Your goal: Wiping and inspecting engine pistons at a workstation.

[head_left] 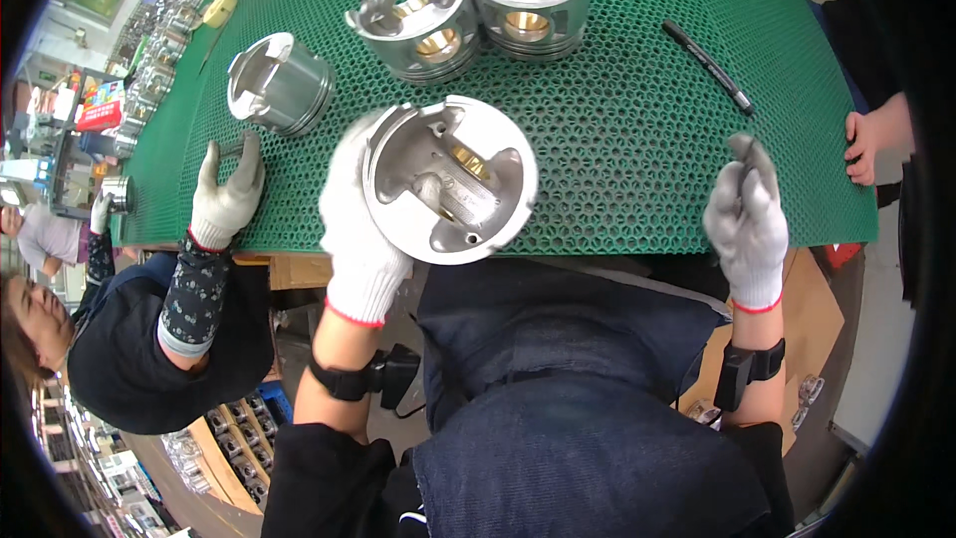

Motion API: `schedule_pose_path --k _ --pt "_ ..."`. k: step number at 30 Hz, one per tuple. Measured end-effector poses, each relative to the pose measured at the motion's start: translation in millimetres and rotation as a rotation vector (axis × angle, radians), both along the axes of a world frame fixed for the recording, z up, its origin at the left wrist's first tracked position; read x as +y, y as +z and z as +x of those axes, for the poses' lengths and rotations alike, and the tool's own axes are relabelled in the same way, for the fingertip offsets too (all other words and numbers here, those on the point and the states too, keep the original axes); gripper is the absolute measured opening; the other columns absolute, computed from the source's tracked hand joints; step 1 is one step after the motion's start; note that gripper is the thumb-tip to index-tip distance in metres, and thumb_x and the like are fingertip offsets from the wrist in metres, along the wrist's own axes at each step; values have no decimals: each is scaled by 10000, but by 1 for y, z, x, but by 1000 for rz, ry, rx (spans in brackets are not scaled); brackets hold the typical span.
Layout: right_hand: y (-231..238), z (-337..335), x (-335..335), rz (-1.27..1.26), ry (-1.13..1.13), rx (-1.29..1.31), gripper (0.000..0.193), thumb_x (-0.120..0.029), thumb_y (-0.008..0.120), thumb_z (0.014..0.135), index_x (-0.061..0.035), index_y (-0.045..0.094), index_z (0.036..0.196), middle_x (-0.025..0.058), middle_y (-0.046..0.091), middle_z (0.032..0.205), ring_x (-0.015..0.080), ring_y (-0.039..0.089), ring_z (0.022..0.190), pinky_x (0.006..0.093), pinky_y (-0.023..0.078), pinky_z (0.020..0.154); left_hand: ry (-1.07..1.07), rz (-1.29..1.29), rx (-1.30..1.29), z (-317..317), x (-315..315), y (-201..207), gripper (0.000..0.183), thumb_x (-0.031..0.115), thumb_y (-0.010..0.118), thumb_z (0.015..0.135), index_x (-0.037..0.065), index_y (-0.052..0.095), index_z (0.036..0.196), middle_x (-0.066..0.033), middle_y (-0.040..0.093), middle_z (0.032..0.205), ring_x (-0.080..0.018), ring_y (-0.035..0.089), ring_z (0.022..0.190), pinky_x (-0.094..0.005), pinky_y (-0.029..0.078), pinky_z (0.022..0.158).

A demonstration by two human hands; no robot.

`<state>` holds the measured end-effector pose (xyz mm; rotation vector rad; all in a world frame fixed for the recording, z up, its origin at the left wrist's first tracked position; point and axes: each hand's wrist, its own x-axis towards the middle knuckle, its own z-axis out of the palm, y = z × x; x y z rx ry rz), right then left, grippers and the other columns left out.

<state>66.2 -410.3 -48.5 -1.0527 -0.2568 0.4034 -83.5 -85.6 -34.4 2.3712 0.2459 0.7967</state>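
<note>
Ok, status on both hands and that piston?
Left hand gripping piston, underside up. Right hand closed on small dark part. Co-worker's gloved hand on mat, left.

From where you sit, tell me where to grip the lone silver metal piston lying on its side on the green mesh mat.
Probably best to grip the lone silver piston around its round skirt, coming from above: it lies on its side, open hollow end facing left, so the curved wall is exposed and gives fingers opposite faces. The co-worker's gloved hand rests just below it.

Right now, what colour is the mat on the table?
Green, with a honeycomb hole pattern; the mat shows best in the head view.
</note>
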Motion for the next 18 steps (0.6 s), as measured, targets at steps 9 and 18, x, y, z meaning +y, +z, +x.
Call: schedule_pose_path --k 9,18 --pt "34 -39 20 -563 59 -802 149 -47 643 811 -14 686 950 104 651 824 215 634 726 311 503 661 -400 683 41 41 -102 64 467 152 685 671 45 594 1117 -108 609 1124 -282 589 1070 -449 465 968" --pt "32 -45 22 -593 71 -847 130 -86 691 770 -54 681 895 90 629 760 234 632 660 317 503 567 -427 679 170 71 -111 68 384 219 670 751 76 611 1103 -120 650 1086 -344 614 1009 -426 480 887"
